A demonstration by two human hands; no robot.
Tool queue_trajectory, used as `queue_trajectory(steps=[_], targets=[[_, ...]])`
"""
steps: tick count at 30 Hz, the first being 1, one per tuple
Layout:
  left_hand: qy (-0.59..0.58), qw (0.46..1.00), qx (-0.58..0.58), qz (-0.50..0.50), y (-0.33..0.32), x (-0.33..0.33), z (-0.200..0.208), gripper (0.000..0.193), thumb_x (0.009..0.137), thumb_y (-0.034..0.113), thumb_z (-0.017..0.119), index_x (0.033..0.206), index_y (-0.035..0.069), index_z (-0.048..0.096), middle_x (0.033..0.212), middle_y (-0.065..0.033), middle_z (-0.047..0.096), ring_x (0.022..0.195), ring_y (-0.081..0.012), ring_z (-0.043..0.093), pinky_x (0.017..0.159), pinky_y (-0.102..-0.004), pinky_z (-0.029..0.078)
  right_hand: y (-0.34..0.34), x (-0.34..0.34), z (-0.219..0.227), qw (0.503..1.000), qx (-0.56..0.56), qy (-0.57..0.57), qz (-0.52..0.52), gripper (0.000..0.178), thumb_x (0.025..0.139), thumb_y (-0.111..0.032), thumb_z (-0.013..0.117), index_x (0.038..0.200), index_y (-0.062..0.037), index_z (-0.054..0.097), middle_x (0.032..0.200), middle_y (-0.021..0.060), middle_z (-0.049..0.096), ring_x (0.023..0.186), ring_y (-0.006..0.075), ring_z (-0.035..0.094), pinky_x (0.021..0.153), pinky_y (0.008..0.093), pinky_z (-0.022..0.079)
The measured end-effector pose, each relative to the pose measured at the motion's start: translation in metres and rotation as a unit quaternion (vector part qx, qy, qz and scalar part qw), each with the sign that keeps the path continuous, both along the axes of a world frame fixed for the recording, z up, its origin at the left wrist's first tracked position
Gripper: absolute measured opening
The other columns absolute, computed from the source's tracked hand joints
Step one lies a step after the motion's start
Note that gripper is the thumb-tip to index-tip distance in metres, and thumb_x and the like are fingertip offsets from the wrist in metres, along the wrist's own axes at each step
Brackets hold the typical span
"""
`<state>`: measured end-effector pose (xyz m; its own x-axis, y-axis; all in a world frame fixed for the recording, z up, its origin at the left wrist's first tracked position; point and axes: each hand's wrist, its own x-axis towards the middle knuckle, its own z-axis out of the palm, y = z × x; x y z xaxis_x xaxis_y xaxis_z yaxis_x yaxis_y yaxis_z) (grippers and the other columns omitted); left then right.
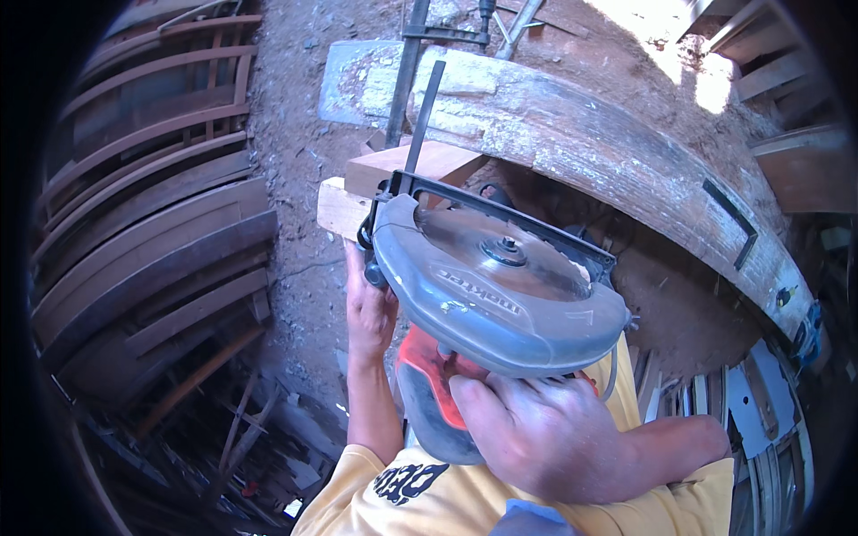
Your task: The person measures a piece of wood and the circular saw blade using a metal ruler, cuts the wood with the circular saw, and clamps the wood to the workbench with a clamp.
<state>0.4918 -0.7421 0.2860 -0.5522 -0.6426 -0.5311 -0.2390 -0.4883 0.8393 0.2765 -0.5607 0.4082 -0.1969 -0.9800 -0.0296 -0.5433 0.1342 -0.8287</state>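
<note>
The right hand (545, 433) is clenching the circular saw (509, 299); pale timber (338, 210) is jutting past the saw's left end, nearer the left hand (370, 308) (fingers hidden, hold impossible to tell).

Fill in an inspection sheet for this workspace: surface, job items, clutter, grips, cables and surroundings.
Surface: long weathered wooden plank, splashed white.
Job's things: grey-and-red circular saw, blade face visible; brown rectangular wooden block beside a pale wooden block.
Clutter: black L-shaped piece on the plank; dark metal bar clamp across it.
Grips: right grip closed on the saw's handle; left grip near the pale block, fingers partly hidden.
Cables: thin grey cord beside the saw, ends hidden.
Surroundings: brown earth floor; brown wooden frames at left.
</note>
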Motion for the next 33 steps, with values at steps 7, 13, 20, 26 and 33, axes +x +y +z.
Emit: queue_trajectory(steps=[7, 13, 20, 26, 33], targets=[[0.025, 0.999, -0.024, 0.001, 0.008, -0.006, -0.004, 0.082, 0.109, 0.032, 0.059, 0.167, -0.002, 0.013, 0.159, -0.0102, 0.041, 0.139, -0.0181, 0.051, 0.114, -0.0329, 0.044, 0.002, 0.003, -0.003, 1.000, 0.003, 0.030, -0.004, 0.008, 0.087, -0.010, 0.066, 0.086, -0.0064, 0.059, 0.070, 0.0057, 0.058, 0.063, 0.0186, 0.066, 0.058, 0.0318, 0.054], [0.040, 0.998, -0.043, 0.012, 0.009, -0.008, -0.004, 0.083, 0.109, 0.030, 0.059, 0.168, -0.002, 0.010, 0.159, -0.0107, 0.042, 0.139, -0.0184, 0.051, 0.115, -0.0331, 0.043, 0.000, -0.004, -0.002, 1.000, -0.004, 0.004, 0.005, 0.007, 0.087, -0.010, 0.066, 0.088, -0.0052, 0.061, 0.072, 0.0067, 0.061, 0.065, 0.0189, 0.069, 0.059, 0.0307, 0.056], [0.030, 0.997, -0.067, 0.004, 0.006, -0.013, -0.002, 0.082, 0.110, 0.031, 0.058, 0.168, -0.003, 0.011, 0.160, -0.0116, 0.042, 0.140, -0.0184, 0.050, 0.115, -0.0327, 0.043, 0.000, 0.002, -0.010, 1.000, -0.020, 0.002, -0.004, 0.009, 0.086, -0.010, 0.067, 0.093, -0.0034, 0.064, 0.073, 0.0075, 0.063, 0.064, 0.0192, 0.069, 0.059, 0.0306, 0.056], [0.030, 0.996, -0.087, 0.007, 0.004, -0.016, -0.002, 0.086, 0.109, 0.034, 0.059, 0.169, -0.003, 0.008, 0.161, -0.0127, 0.040, 0.143, -0.0197, 0.048, 0.117, -0.0341, 0.040, -0.004, 0.001, -0.008, 1.000, -0.018, -0.001, 0.002, 0.013, 0.086, -0.010, 0.067, 0.096, -0.0019, 0.066, 0.074, 0.0075, 0.064, 0.065, 0.0190, 0.069, 0.059, 0.0307, 0.056], [0.035, 0.995, -0.088, 0.025, 0.003, -0.013, -0.004, 0.091, 0.108, 0.038, 0.061, 0.169, -0.003, 0.007, 0.163, -0.0128, 0.038, 0.144, -0.0197, 0.047, 0.118, -0.0339, 0.039, -0.007, 0.002, -0.009, 1.000, -0.018, -0.009, 0.006, 0.012, 0.086, -0.009, 0.068, 0.096, -0.0019, 0.066, 0.074, 0.0078, 0.064, 0.065, 0.0192, 0.070, 0.059, 0.0314, 0.056]])
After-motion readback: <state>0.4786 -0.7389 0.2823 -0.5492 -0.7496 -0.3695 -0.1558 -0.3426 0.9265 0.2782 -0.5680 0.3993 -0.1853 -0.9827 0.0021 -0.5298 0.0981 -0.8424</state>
